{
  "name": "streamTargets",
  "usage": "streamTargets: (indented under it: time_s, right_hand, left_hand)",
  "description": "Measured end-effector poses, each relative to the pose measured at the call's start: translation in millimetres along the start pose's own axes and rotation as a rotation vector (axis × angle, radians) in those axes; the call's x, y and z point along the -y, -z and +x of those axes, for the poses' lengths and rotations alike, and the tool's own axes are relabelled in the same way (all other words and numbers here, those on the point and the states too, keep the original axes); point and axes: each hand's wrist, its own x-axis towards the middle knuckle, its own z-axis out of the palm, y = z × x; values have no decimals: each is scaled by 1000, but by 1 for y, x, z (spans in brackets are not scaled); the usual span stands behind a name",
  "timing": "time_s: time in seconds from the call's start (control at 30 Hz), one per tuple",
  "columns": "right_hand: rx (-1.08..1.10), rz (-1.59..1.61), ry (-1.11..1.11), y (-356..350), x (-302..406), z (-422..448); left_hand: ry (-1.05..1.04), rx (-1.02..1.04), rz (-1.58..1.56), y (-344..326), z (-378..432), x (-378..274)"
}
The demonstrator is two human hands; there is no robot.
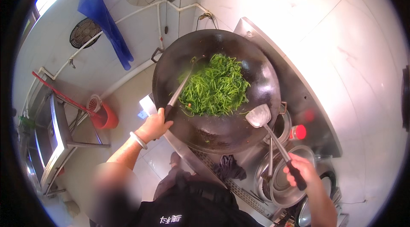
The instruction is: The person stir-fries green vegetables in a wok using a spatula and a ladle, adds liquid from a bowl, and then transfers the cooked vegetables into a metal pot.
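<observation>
A large dark wok holds a heap of green leafy vegetables with long stems. My left hand grips the dark handle of a long metal utensil, whose far end lies in the wok at the left edge of the greens; its head is hard to make out. My right hand holds the black handle of a metal wok spatula. The spatula's blade is over the wok's lower right rim, apart from the heap.
Metal bowls and a red-lidded jar stand right of the wok. A dark cloth lies on the stove's near edge. At left are a red bucket, a metal table and a hanging blue apron-like sheet.
</observation>
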Motion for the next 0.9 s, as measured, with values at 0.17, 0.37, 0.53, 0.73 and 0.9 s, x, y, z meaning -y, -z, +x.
streamTargets:
  time_s: [0.17,0.37,0.53,0.73,0.9]
  right_hand:
    - [289,210,-167,8,4,88]
    - [385,302,76,-109,-19,230]
    - [537,535,-185,-104,-28,280]
    - [469,333,-12,-124,-38,246]
    - [489,441,-8,-113,-43,183]
  left_hand:
    - [-66,1,76,-1,16,18]
    - [-52,91,-24,-17,25,4]
    - [14,120,-89,-17,27,-13]
    - [-39,34,-85,-57,1,-1]
    - [-116,0,-58,-48,-57,-28]
